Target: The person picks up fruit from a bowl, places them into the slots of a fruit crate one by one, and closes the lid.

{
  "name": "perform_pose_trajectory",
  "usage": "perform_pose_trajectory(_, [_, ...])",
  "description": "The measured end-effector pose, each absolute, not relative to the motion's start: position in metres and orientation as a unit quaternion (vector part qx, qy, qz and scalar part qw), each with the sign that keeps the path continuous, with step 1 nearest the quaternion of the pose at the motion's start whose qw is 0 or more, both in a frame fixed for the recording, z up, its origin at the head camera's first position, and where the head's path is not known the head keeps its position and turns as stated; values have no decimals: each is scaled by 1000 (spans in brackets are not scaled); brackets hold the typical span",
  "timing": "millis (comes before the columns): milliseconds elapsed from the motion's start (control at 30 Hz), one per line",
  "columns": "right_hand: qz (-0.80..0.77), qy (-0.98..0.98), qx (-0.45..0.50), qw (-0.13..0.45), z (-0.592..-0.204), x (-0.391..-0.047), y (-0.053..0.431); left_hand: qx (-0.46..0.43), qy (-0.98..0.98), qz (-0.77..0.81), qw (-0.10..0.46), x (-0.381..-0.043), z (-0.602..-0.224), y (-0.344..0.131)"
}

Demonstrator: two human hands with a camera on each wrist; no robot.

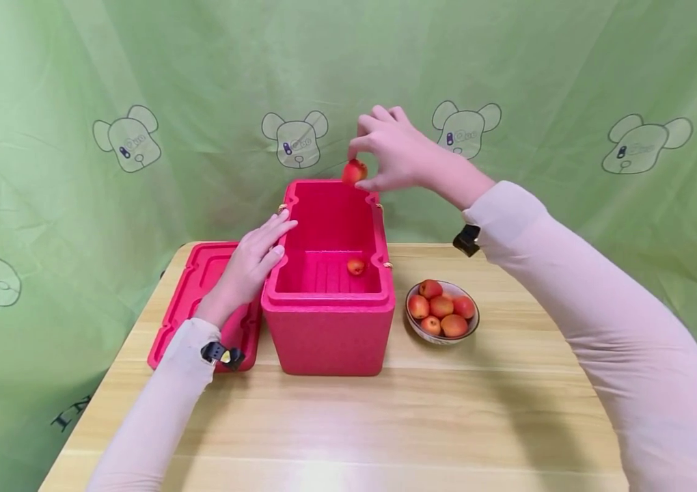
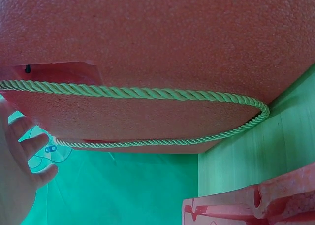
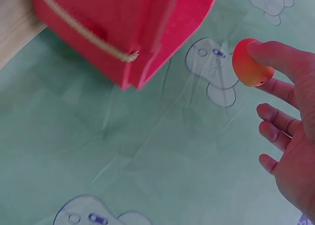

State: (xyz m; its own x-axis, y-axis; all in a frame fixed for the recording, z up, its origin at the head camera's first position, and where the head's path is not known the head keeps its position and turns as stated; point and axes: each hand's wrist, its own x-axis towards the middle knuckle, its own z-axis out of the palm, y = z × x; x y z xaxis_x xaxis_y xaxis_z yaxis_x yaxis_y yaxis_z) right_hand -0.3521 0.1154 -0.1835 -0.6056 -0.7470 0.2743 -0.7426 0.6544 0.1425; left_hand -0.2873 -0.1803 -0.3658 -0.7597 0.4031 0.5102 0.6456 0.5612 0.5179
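Between thumb and finger my right hand (image 1: 394, 150) pinches a small red-orange apple (image 1: 354, 171), held above the far right corner of a deep red foam box (image 1: 330, 342). In the right wrist view the same apple (image 3: 252, 62) shows apart from the box wall. Another apple (image 1: 356, 266) lies on the box floor. My left hand (image 1: 253, 260) rests on the box's left rim with its fingers extended. To the right of the box, a patterned bowl (image 1: 425, 336) holds several more apples (image 1: 441, 307).
The red lid (image 1: 170, 328) lies on the wooden table (image 1: 348, 424), left of the box and partly under my left arm. A twisted gold rope (image 2: 162, 93) runs along the box's side. Behind the table hangs a green cloth (image 1: 219, 61) printed with bear heads.
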Motion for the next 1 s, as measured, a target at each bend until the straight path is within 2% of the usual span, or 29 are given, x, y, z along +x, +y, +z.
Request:
perform_pose_trajectory(500, [-78, -888, 439, 113, -204, -352, 56, -299, -868, -362, 162, -290, -369, -173])
perform_pose_trajectory(1000, [-137, -877, 455, 75, -226, -349, 51, -294, -869, -367, 156, -290, -367, -170])
